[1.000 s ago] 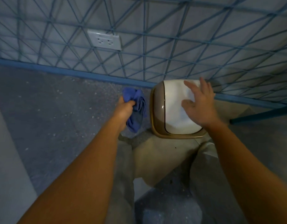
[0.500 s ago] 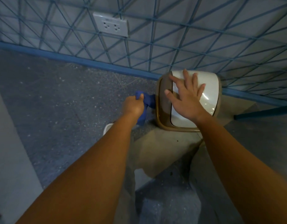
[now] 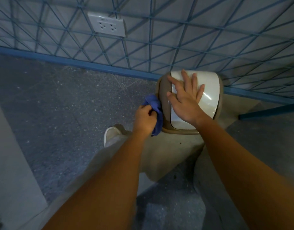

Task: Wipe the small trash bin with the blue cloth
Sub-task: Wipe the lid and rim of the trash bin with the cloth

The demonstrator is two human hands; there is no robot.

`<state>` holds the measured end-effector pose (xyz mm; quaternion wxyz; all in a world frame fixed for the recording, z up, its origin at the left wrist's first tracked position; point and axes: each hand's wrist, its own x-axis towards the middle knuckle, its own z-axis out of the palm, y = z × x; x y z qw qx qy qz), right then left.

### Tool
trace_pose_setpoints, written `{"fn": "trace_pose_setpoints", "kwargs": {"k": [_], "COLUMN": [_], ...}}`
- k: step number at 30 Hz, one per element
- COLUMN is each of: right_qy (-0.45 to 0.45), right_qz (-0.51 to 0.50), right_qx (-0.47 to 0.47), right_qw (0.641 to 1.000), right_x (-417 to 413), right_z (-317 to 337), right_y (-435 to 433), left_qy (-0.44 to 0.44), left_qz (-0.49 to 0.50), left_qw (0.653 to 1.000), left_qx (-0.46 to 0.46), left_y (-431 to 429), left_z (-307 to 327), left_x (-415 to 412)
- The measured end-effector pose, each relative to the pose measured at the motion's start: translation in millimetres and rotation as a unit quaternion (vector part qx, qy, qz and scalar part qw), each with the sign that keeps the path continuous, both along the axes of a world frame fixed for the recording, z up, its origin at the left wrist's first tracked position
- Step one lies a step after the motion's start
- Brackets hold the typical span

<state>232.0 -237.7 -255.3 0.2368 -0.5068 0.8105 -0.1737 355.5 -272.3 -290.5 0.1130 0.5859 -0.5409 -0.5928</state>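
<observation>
Contact between the blue cloth and the small trash bin is what we notice first: the bunched cloth lies against the left side of the bin's brown rim. The left grip has its fingers curled round the cloth and holds it there, with a tail of fabric hanging below the fist. The right grip lies flat on the glossy white lid, fingers straight and spread, holding nothing; its thumb reaches the brown rim. We look down on the bin from above. It sits close to the foot of the wall, just past the person's pale trousers, which hide its lower part.

Both bare forearms run up from the bottom of the view to the bin. Beside the left wrist we see the toe of a white shoe on the speckled grey floor. A blue skirting strip runs along the base of the wall, which carries a pattern of crossing blue lines. A white double socket is fixed well up and to the left of the bin. To the right of the bin a blue bar runs low across the floor. A plain grey panel fills the left edge.
</observation>
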Motion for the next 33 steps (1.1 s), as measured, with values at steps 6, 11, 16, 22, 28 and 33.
{"fn": "trace_pose_setpoints", "kwargs": {"k": [6,11,16,22,28,33], "right_qy": [0.012,0.026,0.033,0.045,0.057,0.064], "right_qz": [0.004,0.012,0.011,0.018,0.017,0.011], "right_qx": [-0.001,-0.004,-0.001,0.004,0.011,0.008], "right_qw": [1.000,1.000,0.999,0.999,0.998,0.998], "right_x": [3,3,3,4,4,5], "right_z": [-2,-4,-4,-7,-9,-10], "right_y": [1,3,1,0,-4,-2], "left_qy": [-0.068,-0.085,-0.035,-0.018,-0.044,-0.055], "left_qz": [-0.029,-0.005,0.042,0.078,-0.001,-0.073], "left_qw": [0.997,0.996,0.998,0.997,0.997,0.995], "left_qx": [-0.027,0.005,0.007,-0.021,-0.057,-0.026], "left_y": [-14,-17,-20,-48,-94,-92], "left_z": [-6,-17,-15,-19,-16,-13], "left_x": [2,1,-4,-22,-42,-30]}}
